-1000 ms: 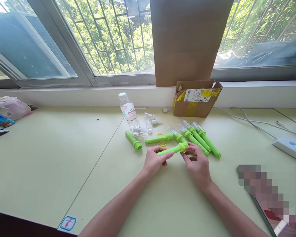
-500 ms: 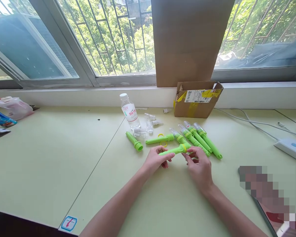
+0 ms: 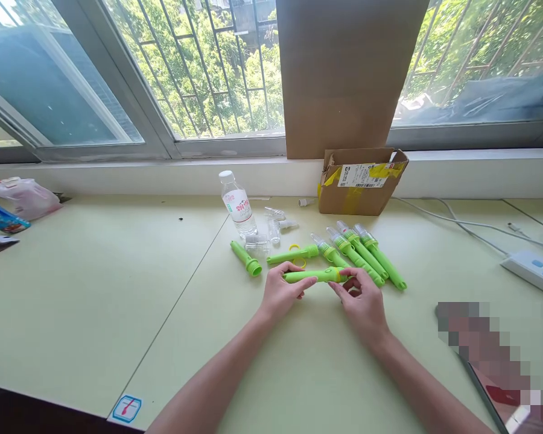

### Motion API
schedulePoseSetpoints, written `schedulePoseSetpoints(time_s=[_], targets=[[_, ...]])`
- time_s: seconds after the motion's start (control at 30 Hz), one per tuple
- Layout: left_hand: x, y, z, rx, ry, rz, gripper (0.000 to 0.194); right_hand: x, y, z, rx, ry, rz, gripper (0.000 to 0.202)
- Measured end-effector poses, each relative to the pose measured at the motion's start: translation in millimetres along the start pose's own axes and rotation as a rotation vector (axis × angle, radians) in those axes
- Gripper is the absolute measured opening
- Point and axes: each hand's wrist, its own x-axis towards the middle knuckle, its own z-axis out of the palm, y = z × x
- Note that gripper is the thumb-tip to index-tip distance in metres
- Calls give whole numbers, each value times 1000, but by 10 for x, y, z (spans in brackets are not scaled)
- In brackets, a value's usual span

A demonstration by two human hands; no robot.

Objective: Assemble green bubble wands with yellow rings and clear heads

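Note:
My left hand [image 3: 283, 290] is closed round the shank of a green plastic tube [image 3: 305, 275], thumb along its near side. A yellow ring [image 3: 338, 275] sits around the tube's threaded right end. There my right hand [image 3: 361, 295] pinches the ring with thumb and fingertips, which partly cover the thread. Just behind lie another green tube [image 3: 289, 255] and a loose yellow ring [image 3: 300, 263]. A third bare tube [image 3: 247, 259] rests to the left, its threaded mouth facing me. Several green tubes with clear caps [image 3: 380, 256] lie side by side beyond my right hand.
Loose clear caps [image 3: 274, 232] lie beside an upright water bottle [image 3: 239, 205]. At the back stands an open cardboard box [image 3: 353, 196]. A white power strip [image 3: 531, 268] with cables is on the right, and a phone [image 3: 479, 386], partly pixelated, lies nearer.
The held tube has turned about its length, so a round mark on it now faces up, and it lies more level. Both hands have shifted slightly left and keep their grip.

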Motion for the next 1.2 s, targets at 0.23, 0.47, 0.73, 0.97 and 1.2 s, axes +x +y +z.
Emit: schedulePoseSetpoints(time_s=[0.23, 0.47, 0.73, 0.97, 1.2], targets=[[-39, 17, 46, -26, 34, -20, 37, -26, 8, 32, -12, 79, -32, 21], [-41, 71, 38, -18, 79, -72, 38, -20, -4, 27, 20, 29, -2, 24], [-23, 65, 15, -88, 7, -157, 39, -25, -12, 35, 43, 17, -1, 24], [-37, 36, 6, -169, -193, -125, 41, 17, 23, -3, 88, 77, 33, 27], [-26, 61, -7, -137, -138, -188, 40, 10, 17, -9, 94, -24, 49, 29]])
